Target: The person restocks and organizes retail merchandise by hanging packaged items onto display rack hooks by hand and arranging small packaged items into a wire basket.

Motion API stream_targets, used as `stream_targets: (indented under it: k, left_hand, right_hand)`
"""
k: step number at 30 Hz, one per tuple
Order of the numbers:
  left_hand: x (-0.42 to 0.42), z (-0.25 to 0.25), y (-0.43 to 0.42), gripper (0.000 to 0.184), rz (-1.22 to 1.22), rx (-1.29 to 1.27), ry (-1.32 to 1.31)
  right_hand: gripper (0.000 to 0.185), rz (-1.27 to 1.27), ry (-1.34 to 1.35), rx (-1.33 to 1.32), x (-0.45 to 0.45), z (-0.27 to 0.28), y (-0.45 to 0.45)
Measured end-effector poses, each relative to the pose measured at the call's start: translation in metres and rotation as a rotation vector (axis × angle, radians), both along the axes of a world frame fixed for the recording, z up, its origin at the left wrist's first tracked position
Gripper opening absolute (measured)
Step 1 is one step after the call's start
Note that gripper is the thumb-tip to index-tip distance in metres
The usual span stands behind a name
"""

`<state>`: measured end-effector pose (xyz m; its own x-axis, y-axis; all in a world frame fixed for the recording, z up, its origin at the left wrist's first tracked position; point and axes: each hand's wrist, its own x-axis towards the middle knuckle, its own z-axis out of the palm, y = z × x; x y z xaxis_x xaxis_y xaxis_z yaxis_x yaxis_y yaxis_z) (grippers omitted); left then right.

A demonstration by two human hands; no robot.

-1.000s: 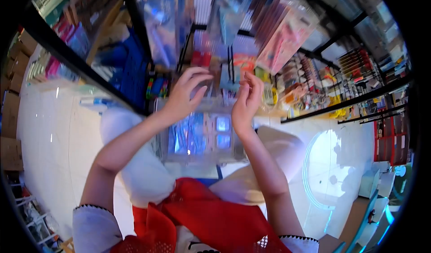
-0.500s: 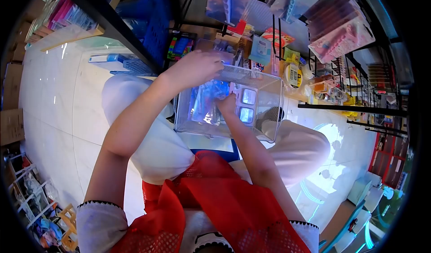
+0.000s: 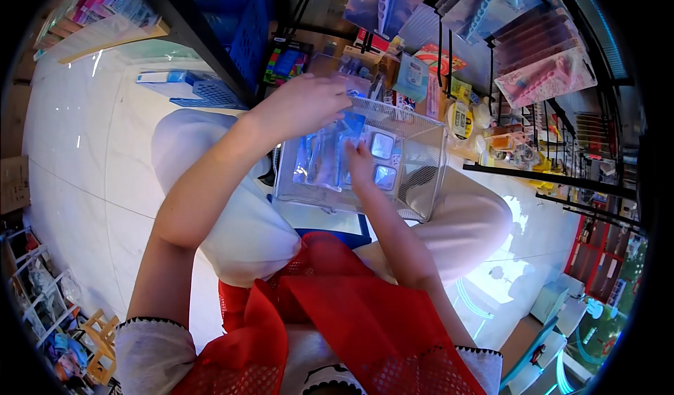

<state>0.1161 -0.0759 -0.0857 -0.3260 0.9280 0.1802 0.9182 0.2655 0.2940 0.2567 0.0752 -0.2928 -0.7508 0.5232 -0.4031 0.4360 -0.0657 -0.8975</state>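
Note:
A silver wire mesh basket (image 3: 423, 149) stands between the knees, holding clear, bluish plastic packets (image 3: 317, 160) on its left and a white piece with square windows (image 3: 382, 158) on its right. My left hand (image 3: 303, 107) lies over the basket's far left corner, fingers curled round the rim. Inside the basket is my right hand (image 3: 360, 165), its fingers pressed together beside the packets; what they pinch is hidden.
Behind the basket, a low shelf holds small boxed goods, including a yellow-labelled pack (image 3: 460, 120). Pink packs (image 3: 551, 79) hang on hooks at upper right. A black shelf post (image 3: 186, 34) and a blue crate (image 3: 246, 44) stand at left.
Both hands were raised above the basket a second ago, fingers apart. The left has come down onto the rim, the right into the basket. Since half a second ago the right hand has shifted slightly.

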Motion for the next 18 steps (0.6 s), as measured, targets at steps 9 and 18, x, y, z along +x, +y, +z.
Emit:
stream_targets:
  k: [9, 18]
  left_hand:
    - [0.0, -0.002, 0.002, 0.02, 0.033, -0.089, -0.054]
    - [-0.001, -0.004, 0.001, 0.021, 0.029, -0.023, -0.025]
  right_hand:
    - [0.031, 0.173, -0.311, 0.418, -0.038, -0.035, -0.057]
    - [0.085, 0.099, -0.522, 0.31, -0.043, -0.022, -0.069]
